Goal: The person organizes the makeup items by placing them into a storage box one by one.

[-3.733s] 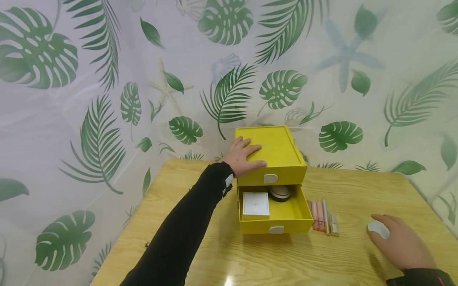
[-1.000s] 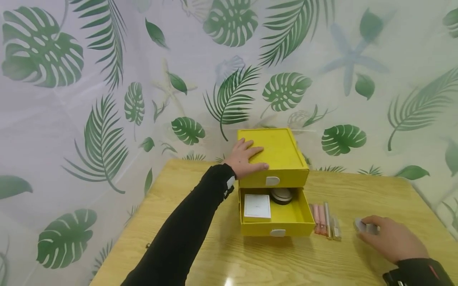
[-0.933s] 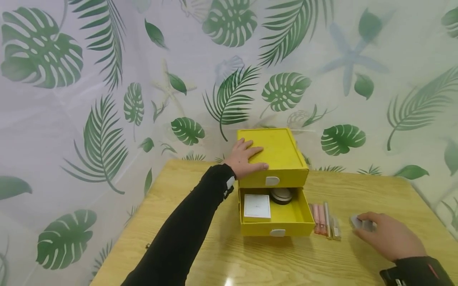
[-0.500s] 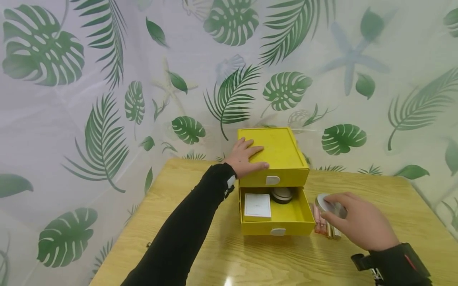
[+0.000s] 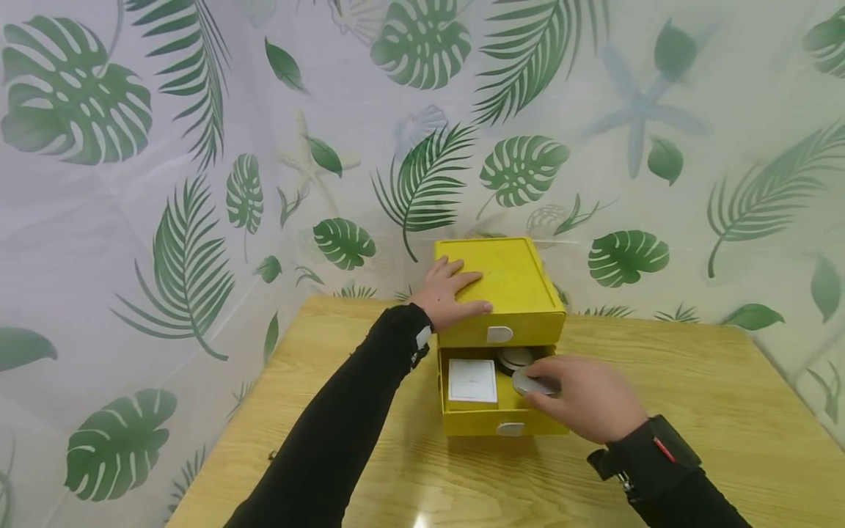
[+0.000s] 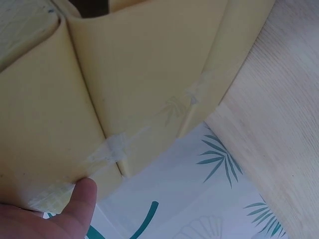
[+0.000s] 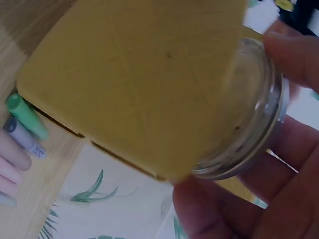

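Observation:
My left hand (image 5: 445, 297) rests with spread fingers on the top left edge of a yellow two-drawer box (image 5: 505, 275). The lower drawer (image 5: 472, 423) is pulled out and holds a white square box (image 5: 472, 380) and a round dark-based compact (image 5: 513, 358). Over the drawer's right side, my right hand (image 5: 587, 396) grips a round silver-lidded jar (image 5: 528, 383) by its edge. Up close in the right wrist view, the jar (image 7: 249, 99) has clear sides. A fingertip of the left hand (image 6: 75, 214) touches the box's side in the left wrist view.
Green, grey and pink tubes (image 7: 26, 117) lie on the table beside the box in the right wrist view; the right hand hides them in the head view. The wooden table (image 5: 693, 396) meets a leaf-patterned cloth backdrop (image 5: 422, 95) behind the box.
My right hand has carried the jar left from the table's right side, past the tubes, to over the lower drawer. My left hand has stayed on the box.

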{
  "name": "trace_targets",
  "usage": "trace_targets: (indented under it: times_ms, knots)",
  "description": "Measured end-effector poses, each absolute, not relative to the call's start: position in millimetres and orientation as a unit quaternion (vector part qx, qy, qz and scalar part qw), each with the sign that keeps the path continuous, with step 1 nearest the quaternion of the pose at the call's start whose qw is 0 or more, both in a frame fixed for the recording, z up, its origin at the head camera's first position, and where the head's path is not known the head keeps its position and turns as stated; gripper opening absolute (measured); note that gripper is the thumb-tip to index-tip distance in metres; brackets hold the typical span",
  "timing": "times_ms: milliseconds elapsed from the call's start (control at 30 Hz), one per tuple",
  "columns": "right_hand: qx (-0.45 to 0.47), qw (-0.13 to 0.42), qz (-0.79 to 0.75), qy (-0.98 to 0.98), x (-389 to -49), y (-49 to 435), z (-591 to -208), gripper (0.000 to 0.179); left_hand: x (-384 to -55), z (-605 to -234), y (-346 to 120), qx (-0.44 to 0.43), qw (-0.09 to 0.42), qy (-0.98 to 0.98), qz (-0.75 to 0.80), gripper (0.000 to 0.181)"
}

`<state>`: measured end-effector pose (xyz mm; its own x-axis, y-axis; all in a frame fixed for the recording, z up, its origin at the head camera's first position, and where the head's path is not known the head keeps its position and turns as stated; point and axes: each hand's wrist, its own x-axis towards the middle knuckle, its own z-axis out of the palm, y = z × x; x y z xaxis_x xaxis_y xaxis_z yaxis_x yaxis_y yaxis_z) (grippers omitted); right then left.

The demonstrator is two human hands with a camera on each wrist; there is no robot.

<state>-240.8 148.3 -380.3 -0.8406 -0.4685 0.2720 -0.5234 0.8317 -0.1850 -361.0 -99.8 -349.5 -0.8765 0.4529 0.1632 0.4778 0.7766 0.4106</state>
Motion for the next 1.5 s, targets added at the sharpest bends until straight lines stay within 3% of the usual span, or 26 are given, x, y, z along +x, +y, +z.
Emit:
trace_targets:
  times_ms: [300, 567, 933, 1367, 1500]
  knots:
    - [0.235, 0.024, 0.129, -0.963, -261.8, 124.4, -392.7, 0.022, -361.1, -350.8, -101.8, -0.247, 0.035, -0.941, -0.227, 0.068]
    - [0.211, 0.043, 0.118, -0.969, -269.6, 121.6, -402.3, 0.019, -361.4, -351.4, -99.8, -0.243, 0.032, -0.942, -0.228, 0.069]
    - [0.207, 0.026, 0.099, -0.973, -273.0, 116.9, -400.1, 0.008, -362.8, -349.8, -98.3, -0.245, 0.029, -0.941, -0.23, 0.068]
    - [0.195, 0.005, 0.082, -0.977, -270.3, 114.4, -400.2, 0.008, -361.8, -350.8, -97.4, -0.24, 0.029, -0.943, -0.23, 0.068]
    - [0.21, 0.013, 0.074, -0.975, -268.9, 114.2, -401.1, 0.016, -362.6, -351.6, -97.0, -0.241, 0.032, -0.944, -0.223, 0.068]
